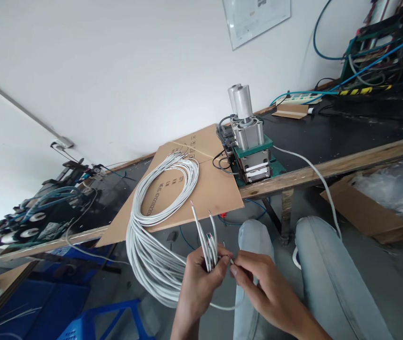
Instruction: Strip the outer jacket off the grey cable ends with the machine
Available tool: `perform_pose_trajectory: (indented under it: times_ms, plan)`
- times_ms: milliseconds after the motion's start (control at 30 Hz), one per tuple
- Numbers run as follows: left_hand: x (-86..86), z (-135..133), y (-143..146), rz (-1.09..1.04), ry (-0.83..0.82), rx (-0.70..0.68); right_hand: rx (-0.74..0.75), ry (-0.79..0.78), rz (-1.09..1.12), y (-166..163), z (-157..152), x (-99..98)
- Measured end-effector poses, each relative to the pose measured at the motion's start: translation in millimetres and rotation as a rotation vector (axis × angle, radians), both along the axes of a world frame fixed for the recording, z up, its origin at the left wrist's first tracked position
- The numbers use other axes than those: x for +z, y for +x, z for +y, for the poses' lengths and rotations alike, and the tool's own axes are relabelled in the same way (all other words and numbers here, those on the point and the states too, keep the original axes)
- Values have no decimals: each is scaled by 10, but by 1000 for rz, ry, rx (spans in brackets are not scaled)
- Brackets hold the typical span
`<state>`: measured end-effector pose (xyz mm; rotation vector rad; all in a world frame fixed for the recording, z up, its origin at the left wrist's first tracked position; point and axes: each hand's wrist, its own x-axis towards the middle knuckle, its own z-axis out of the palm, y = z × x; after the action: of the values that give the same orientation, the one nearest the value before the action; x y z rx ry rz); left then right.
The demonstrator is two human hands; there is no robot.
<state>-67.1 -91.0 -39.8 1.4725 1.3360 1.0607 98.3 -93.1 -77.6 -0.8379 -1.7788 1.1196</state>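
My left hand (203, 276) is closed round several white cables (205, 243) whose ends stick up above the fist. Small coloured wire tips show at some of these ends. Close beside it, my right hand (260, 278) pinches the end of one cable between thumb and forefinger, near the left thumb. The exact tip between the fingers is hard to make out. A large coil of white cable (152, 255) hangs down to the left of my hands, over the table edge. Its upper loops lie on a flat cardboard sheet (219, 193).
A pneumatic press (251, 141) stands at the table edge, right of the cardboard. Machines with hoses (42, 217) stand at the left. A power strip (298, 98) lies on the dark tabletop (364, 113). Below are a blue stool (105, 321) and an open carton (367, 208).
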Motion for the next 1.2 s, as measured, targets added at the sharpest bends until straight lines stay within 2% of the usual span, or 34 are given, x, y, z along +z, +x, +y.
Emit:
perform_pose_trajectory:
  times_ms: [133,267,433,667,833,900,1200]
  plan:
    - [-42,0,-26,-83,-45,2,30,-47,38,-24,6,8]
    - [-43,12,-24,-51,11,-9,55,-68,75,-51,27,-1]
    - [-4,16,7,-15,6,-13,47,-38,37,-39,21,-16]
    - [3,36,-3,110,28,-83,-34,182,-264,-15,-40,-66]
    - [-45,59,-34,86,-16,-126,-92,389,-458,-17,-93,-72]
    - [-44,65,-31,68,-19,-137,-85,350,-423,-19,-102,-64]
    - [-20,60,9,27,-17,-123,23,-36,-35,-29,-11,15]
